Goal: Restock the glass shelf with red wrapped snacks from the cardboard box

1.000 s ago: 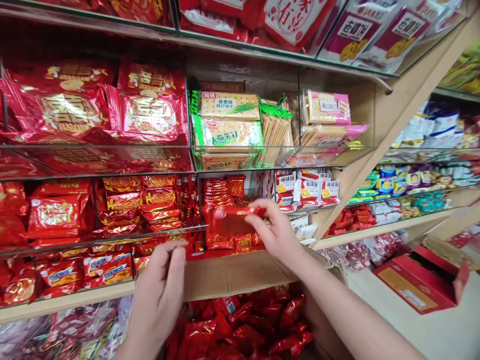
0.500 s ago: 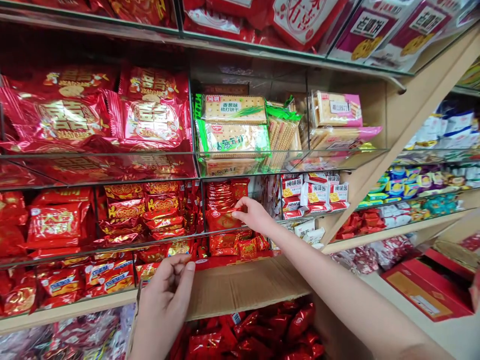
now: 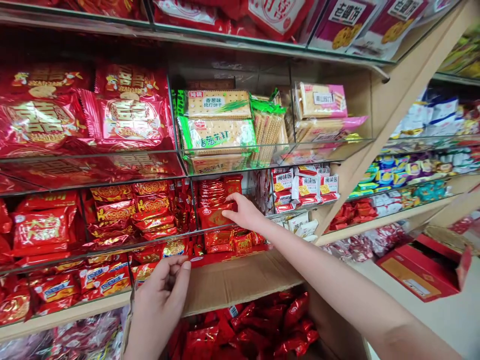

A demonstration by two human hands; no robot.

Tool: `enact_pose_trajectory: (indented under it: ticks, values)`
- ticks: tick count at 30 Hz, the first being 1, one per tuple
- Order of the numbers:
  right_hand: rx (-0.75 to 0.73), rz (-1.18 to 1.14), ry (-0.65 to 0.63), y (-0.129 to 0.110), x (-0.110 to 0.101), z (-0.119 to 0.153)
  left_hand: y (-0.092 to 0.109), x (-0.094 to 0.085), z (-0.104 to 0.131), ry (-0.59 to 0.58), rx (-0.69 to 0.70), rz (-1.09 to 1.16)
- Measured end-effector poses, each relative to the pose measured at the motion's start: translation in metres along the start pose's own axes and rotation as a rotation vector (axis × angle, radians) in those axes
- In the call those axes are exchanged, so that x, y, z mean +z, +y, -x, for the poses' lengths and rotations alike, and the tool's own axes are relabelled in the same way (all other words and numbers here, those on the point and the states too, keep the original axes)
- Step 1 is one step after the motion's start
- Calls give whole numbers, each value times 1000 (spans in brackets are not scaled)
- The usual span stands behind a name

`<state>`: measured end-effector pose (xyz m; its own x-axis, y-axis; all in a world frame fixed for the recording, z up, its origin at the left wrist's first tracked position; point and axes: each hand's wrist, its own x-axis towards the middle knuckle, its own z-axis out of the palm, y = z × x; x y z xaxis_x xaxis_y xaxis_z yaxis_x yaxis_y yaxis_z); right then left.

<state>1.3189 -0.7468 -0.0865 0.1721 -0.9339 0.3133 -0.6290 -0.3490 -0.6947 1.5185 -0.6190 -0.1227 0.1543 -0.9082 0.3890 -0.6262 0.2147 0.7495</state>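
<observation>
My right hand (image 3: 245, 212) reaches into a low shelf compartment, thumb and forefinger apart. Its fingertips are beside a flat red snack packet (image 3: 215, 216), with a stack of small red packets (image 3: 212, 191) behind it. My left hand (image 3: 165, 292) is over the left edge of a cardboard box (image 3: 240, 280), with its fingers curled in and the thumb near them. Whatever those fingers hold, if anything, is hidden. Inside the box lie many loose red packets (image 3: 258, 330). The box is held close against the front of the shelf.
A glass divider strip (image 3: 225, 155) runs above my right hand. Green-edged cracker packs (image 3: 215, 132) fill the compartment overhead. White-and-red packets (image 3: 307, 187) stand to the right. A red carton (image 3: 420, 270) sits on the floor at right.
The view has shifted slightly, so the shelves sit further left. My right hand's thumb and forefinger have spread apart at the red packets. My left hand stays at the box edge.
</observation>
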Motion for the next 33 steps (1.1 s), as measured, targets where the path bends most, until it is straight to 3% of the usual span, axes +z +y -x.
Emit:
enact_pose_trajectory:
  ticks: [3, 5, 7, 10, 11, 12, 13, 16, 19, 22, 25, 26, 28, 30, 33]
  values:
    - [-84, -130, 179, -3, -20, 23, 1, -1, 0, -4, 11, 12]
    - [-119, -248, 164, -8, -42, 54, 3, -1, 1, -6, 10, 26]
    - [-113, -324, -104, -11, -64, 93, 5, 0, 2, -9, 4, 28]
    - [-27, -266, -711, 1, -79, 151, 10, 2, 5, -6, -9, 19]
    - [18, -182, -821, 11, -76, 167, 12, 3, 5, -8, -16, 18]
    - [71, -74, -839, 24, -68, 181, 13, 3, 6, -8, -23, 22]
    - [118, 41, -780, 39, -56, 191, 14, 4, 7, -9, -27, 28]
    - [235, 264, -437, 85, -10, 205, 14, 5, 7, -23, -28, 47]
    - [271, 275, -314, 113, 25, 201, 13, 4, 7, -24, 34, 43]
    - [269, 229, -277, 118, 33, 197, 12, -2, 17, 69, 125, 50]
    - [251, 147, -233, 112, 20, 201, 9, -6, 41, 236, 268, 104]
    - [249, 73, -221, 110, 15, 204, 7, -4, 51, 240, 315, 129]
    - [286, -158, -209, 106, 7, 213, 1, 5, 72, 104, 340, 152]
    - [392, -376, -222, 102, 4, 223, -7, 20, 89, -169, 296, 100]
    - [513, -431, -332, 96, 5, 235, -19, 44, 103, -486, 147, 32]
